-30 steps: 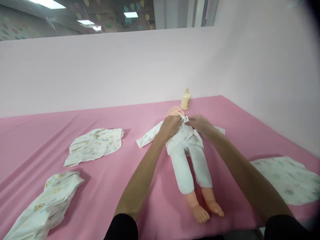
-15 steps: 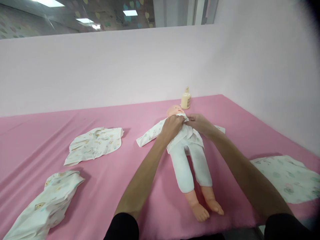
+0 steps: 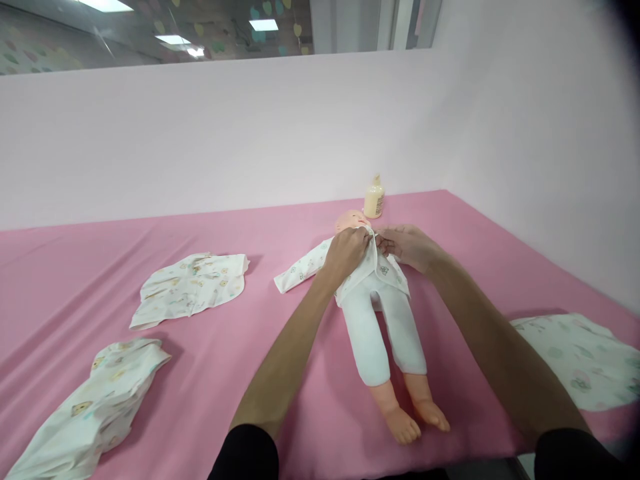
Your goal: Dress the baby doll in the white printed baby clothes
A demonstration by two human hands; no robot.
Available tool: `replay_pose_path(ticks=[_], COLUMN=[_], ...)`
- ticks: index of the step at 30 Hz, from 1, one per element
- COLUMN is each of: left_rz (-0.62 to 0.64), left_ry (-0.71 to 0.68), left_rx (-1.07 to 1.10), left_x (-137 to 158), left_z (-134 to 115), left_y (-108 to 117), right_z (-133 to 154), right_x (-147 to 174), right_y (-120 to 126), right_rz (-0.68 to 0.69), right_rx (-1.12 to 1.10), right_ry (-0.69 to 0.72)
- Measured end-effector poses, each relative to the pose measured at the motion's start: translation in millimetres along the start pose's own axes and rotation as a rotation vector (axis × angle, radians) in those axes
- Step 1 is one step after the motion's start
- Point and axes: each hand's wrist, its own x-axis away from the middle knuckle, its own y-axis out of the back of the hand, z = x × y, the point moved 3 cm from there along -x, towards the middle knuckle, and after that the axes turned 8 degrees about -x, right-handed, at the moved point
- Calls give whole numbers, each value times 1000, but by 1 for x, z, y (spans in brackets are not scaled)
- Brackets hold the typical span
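A baby doll point(image 3: 399, 421) lies on its back, its head toward the wall and bare feet toward me. It wears white leggings point(image 3: 364, 340) and a white printed baby shirt point(image 3: 357, 283). My left hand point(image 3: 347, 252) is closed on the shirt's front edge just below the neck. Across from it, my right hand point(image 3: 407, 247) has its fingertips bent together at the other side of the neckline, on the cloth. What lies between the fingertips is too small to make out. One sleeve point(image 3: 301, 268) stretches out to the left; the right hand covers the other.
A pink sheet point(image 3: 215, 373) covers the padded surface, bounded by white walls behind and at the right. A cream pump bottle point(image 3: 374, 200) stands beyond the doll's head. Printed cloths lie at left point(image 3: 193, 288), front left point(image 3: 93, 410) and right point(image 3: 583, 360).
The shirt's right front panel now lies flatter, with its print showing and the front edges meeting near the middle. My right hand has shifted slightly right; my left hand stays at the neckline.
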Motion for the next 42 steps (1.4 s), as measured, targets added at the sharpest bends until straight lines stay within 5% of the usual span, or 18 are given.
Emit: replay_pose_path(ticks=[15,22,28,36,42], left_rz=[-71,189,264,276,278], left_ry=[104,230,331,369,372], left_rx=[561,944,1172,1099,1113], left_x=[-1,2,4,2,1], left_z=[11,17,20,28,25], left_y=[-6,0,7,-8,-4], right_z=[-29,-39,-33,-27,-28], right_x=[-19,-23,-17,-10,-9], right_y=[6,-3,-13,-16,-19], right_rz=[-116,-157,-184,-181,-305], right_rx=[-88,-83,215,592,988], right_ry=[105,197,378,465,778])
